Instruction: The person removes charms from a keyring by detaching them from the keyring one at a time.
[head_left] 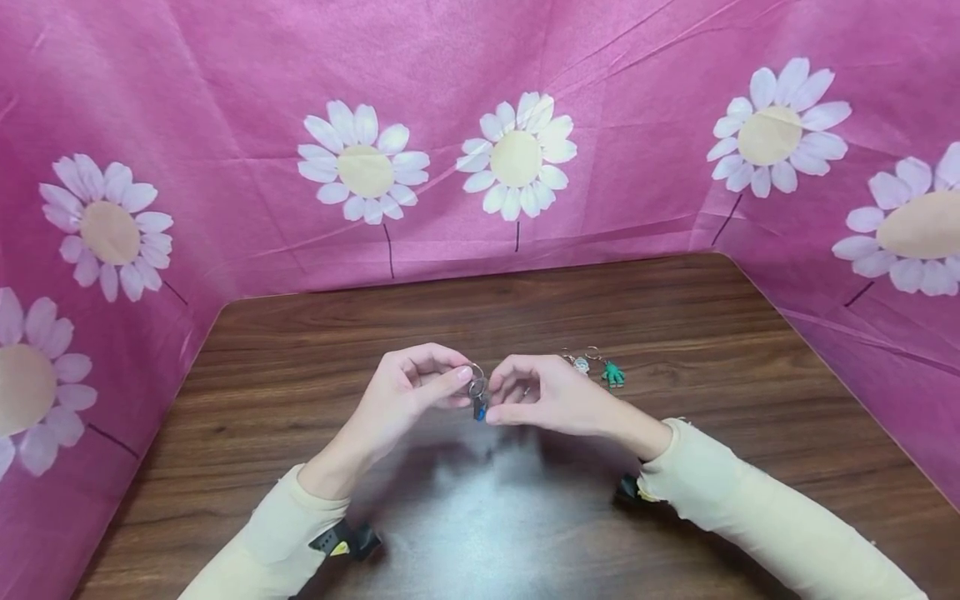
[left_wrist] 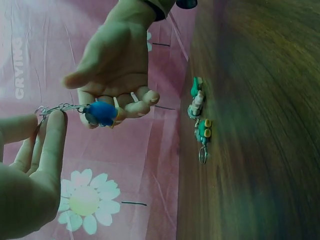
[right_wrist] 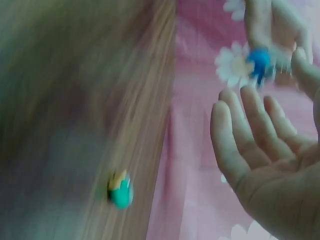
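Note:
A keychain with a small blue figure (left_wrist: 102,114) and a metal ring (head_left: 477,385) hangs from my left hand (head_left: 408,392). The left thumb and fingertips pinch the ring, and the blue figure dangles below. Close by on the right is my right hand (head_left: 551,392), its fingers loosely bent. From the right wrist view, a gap separates the right fingers from the blue figure (right_wrist: 259,62), and nothing lies in that palm. On the table behind the right hand lie a green figure keychain (head_left: 613,374) and a pale figure keychain (head_left: 581,365), the latter partly covered by the hand.
The brown wood-grain table (head_left: 300,333) is bordered by a pink cloth (head_left: 247,167) with white daisies at the back and both sides. In the left wrist view, green and pale keychains lie in a row along the table.

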